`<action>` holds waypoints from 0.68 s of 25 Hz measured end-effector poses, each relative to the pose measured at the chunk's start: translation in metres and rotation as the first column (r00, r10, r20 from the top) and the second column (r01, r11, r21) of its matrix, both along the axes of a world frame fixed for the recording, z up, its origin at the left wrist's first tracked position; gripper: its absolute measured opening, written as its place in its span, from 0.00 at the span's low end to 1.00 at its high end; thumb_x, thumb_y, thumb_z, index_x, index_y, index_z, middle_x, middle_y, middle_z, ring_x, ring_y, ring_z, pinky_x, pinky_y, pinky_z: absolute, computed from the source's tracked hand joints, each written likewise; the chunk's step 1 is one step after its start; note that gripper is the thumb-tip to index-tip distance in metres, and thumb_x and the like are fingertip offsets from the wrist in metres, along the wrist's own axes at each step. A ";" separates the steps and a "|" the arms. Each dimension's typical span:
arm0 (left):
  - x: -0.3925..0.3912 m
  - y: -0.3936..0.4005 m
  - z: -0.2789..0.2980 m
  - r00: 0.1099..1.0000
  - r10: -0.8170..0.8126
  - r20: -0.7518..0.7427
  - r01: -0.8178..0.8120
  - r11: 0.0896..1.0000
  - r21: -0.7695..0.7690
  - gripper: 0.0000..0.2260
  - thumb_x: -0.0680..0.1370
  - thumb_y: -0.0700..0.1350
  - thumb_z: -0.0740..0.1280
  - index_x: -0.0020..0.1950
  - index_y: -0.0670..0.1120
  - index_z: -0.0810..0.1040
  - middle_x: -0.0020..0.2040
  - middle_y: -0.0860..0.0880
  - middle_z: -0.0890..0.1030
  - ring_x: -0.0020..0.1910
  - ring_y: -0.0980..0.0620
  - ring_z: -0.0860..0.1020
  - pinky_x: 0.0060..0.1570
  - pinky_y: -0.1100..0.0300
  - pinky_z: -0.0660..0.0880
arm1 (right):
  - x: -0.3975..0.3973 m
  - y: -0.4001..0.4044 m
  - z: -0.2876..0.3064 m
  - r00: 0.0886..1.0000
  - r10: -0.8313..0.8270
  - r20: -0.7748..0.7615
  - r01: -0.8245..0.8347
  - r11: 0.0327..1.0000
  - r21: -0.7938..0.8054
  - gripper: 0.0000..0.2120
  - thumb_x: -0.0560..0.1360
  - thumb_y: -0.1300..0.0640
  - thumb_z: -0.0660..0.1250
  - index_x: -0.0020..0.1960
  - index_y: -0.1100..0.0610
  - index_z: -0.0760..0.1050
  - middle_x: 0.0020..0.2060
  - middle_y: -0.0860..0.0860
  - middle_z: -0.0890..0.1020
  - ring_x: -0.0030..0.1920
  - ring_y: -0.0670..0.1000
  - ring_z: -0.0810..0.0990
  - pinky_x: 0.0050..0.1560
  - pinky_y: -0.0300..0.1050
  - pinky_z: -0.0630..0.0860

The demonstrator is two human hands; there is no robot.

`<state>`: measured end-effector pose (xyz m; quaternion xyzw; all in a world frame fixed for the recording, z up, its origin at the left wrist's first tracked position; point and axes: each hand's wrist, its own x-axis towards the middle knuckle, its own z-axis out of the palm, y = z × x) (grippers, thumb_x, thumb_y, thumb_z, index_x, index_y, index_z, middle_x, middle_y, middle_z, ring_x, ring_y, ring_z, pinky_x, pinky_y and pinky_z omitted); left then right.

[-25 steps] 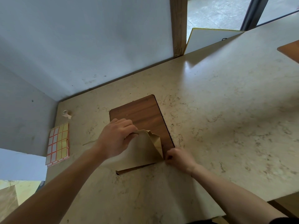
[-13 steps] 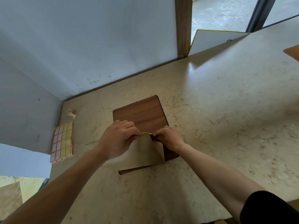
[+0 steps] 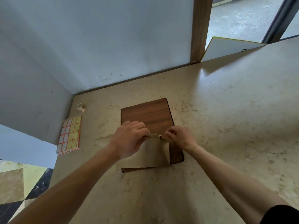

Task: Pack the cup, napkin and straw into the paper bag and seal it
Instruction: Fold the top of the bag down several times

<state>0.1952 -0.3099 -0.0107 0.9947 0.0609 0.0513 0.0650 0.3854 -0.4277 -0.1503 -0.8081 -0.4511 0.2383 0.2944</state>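
Both hands meet at the top edge of a brown paper bag (image 3: 150, 155) that lies flat, partly on a dark wooden board (image 3: 148, 113) and partly on the beige marble-look counter (image 3: 226, 126); the left hand (image 3: 129, 141) curls its fingers over the bag's upper left rim and grips the paper, while the right hand (image 3: 181, 138) pinches the crumpled upper right corner between thumb and fingertips; the two hands sit just beside each other, the paper bunched between them; the bag's right side is folded over, showing a lighter crease running down toward its lower right corner; no print or logo can be read on the bag; to the left, near the wall, lies a sheet of sticker labels (image 3: 70, 135), small blank rectangles with red-orange borders, some white and some yellow, none carrying readable writing; just beyond it, close to the corner, stands a small roll of tape (image 3: 80, 107); a white board with a yellow edge (image 3: 229, 47) leans behind the counter's far side
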 end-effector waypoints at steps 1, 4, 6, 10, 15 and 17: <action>0.004 -0.001 -0.001 1.000 0.023 0.004 -0.023 1.000 0.013 0.03 0.78 0.46 0.67 0.48 0.48 0.79 0.41 0.52 0.77 0.39 0.51 0.74 0.38 0.55 0.69 | -0.002 0.006 0.020 0.993 -0.005 -0.120 0.020 0.992 0.123 0.13 0.78 0.42 0.62 0.53 0.47 0.81 0.45 0.40 0.83 0.45 0.42 0.81 0.46 0.43 0.80; 0.013 -0.002 -0.005 0.994 0.098 0.044 -0.099 0.994 0.036 0.05 0.79 0.45 0.66 0.53 0.48 0.79 0.42 0.50 0.78 0.41 0.50 0.75 0.41 0.58 0.64 | -0.013 0.012 0.071 0.933 0.226 -0.279 -0.120 0.929 0.351 0.18 0.74 0.33 0.62 0.56 0.41 0.79 0.47 0.36 0.83 0.49 0.38 0.80 0.47 0.34 0.78; 0.016 0.000 -0.008 0.986 0.160 0.050 -0.161 0.987 0.026 0.07 0.80 0.47 0.63 0.54 0.48 0.78 0.44 0.50 0.78 0.43 0.49 0.75 0.42 0.58 0.62 | -0.019 0.010 0.087 0.921 0.326 -0.214 -0.235 0.902 0.362 0.19 0.70 0.35 0.68 0.58 0.40 0.77 0.48 0.35 0.82 0.51 0.36 0.80 0.49 0.31 0.76; 0.013 0.000 -0.010 0.967 0.233 0.107 -0.229 0.972 -0.051 0.09 0.78 0.54 0.64 0.50 0.50 0.76 0.44 0.53 0.80 0.43 0.52 0.76 0.43 0.57 0.64 | -0.020 0.007 0.091 0.963 0.265 0.043 -0.266 0.922 0.281 0.10 0.73 0.49 0.72 0.53 0.51 0.83 0.42 0.46 0.85 0.41 0.48 0.82 0.45 0.50 0.79; -0.026 0.007 -0.015 0.956 0.285 0.074 -0.276 0.955 -0.105 0.07 0.79 0.50 0.66 0.49 0.48 0.78 0.43 0.52 0.80 0.41 0.51 0.76 0.41 0.58 0.68 | -0.016 0.003 0.091 0.974 0.224 0.031 -0.224 0.939 0.259 0.02 0.72 0.55 0.74 0.43 0.53 0.83 0.33 0.47 0.84 0.36 0.48 0.81 0.39 0.49 0.79; -0.057 0.020 -0.017 0.938 0.338 0.077 -0.327 0.937 -0.123 0.07 0.78 0.49 0.68 0.49 0.47 0.79 0.43 0.51 0.80 0.40 0.52 0.75 0.40 0.59 0.67 | -0.017 0.005 0.093 0.976 0.218 0.022 -0.217 0.947 0.237 0.02 0.71 0.57 0.74 0.41 0.51 0.83 0.32 0.45 0.83 0.35 0.44 0.80 0.37 0.42 0.77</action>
